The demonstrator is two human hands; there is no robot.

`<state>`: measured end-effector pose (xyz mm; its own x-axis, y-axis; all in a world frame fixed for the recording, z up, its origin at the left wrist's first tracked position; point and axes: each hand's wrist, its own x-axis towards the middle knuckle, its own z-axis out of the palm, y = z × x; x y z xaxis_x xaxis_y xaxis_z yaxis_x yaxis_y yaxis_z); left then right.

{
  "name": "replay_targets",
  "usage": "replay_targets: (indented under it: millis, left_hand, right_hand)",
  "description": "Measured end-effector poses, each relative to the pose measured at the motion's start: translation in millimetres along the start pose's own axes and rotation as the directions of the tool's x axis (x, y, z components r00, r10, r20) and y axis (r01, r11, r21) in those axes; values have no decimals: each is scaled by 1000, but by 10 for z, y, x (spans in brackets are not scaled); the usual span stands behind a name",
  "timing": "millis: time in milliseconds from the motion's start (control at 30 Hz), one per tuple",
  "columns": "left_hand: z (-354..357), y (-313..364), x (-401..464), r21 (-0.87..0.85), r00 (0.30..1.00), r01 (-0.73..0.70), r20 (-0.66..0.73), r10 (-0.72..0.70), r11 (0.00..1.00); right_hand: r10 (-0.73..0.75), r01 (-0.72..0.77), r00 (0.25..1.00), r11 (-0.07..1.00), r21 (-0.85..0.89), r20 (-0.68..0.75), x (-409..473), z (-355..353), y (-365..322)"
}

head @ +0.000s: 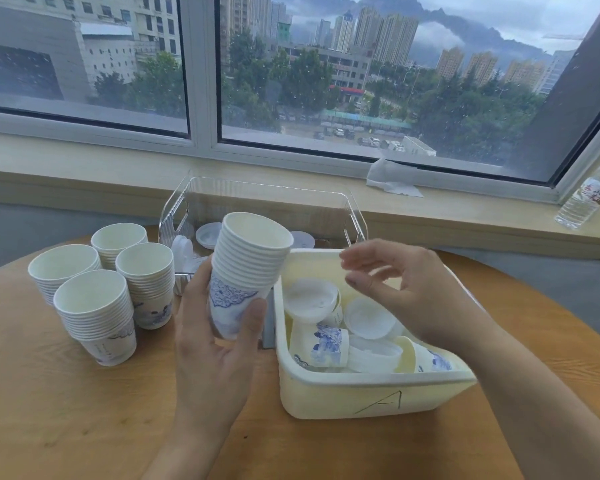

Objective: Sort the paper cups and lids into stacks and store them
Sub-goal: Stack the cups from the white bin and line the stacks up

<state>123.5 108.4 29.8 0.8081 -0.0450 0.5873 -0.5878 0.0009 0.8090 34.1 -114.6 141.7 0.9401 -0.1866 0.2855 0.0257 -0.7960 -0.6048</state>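
A nested stack of paper cups [248, 271] is gripped in the left hand [215, 341] above the bench [84, 410]; the right hand [406, 289], fingers spread and empty, is held over the bin [371, 396], where another loose cup [323, 344] must apparently be picked and nested.

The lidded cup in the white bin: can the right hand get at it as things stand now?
Probably yes. The right hand hovers open just above the bin, and the lidded cup sits on top of the other cups with nothing over it. The left hand, holding the stack, stays outside the bin.
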Motion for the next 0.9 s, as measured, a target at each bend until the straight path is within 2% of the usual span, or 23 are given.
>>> replay_targets:
  millis: [133,233,367,533,900]
  left_hand:
    - [31,-2,-2,-9,1000,7,12,-7,1000]
    - [42,2,-17,-2,1000,-5,16,5,1000]
    - [46,-19,-11,11,999,-35,14,35,999]
    - [57,-29,-8,-11,999,-40,19,40,999]
    - [28,-32,-10,1,999,-16,28,16,1000]
  right_hand:
    - [110,-75,980,976,-204,168,-69,74,322]
    - [125,-41,966,940,-339,228,-93,135,430]
    - [122,34,932,909,-416,342,-33,220,403]
    - [137,81,876,903,-422,462,10,277,369]
    - [156,90,856,894,-439,493,13,320,319]
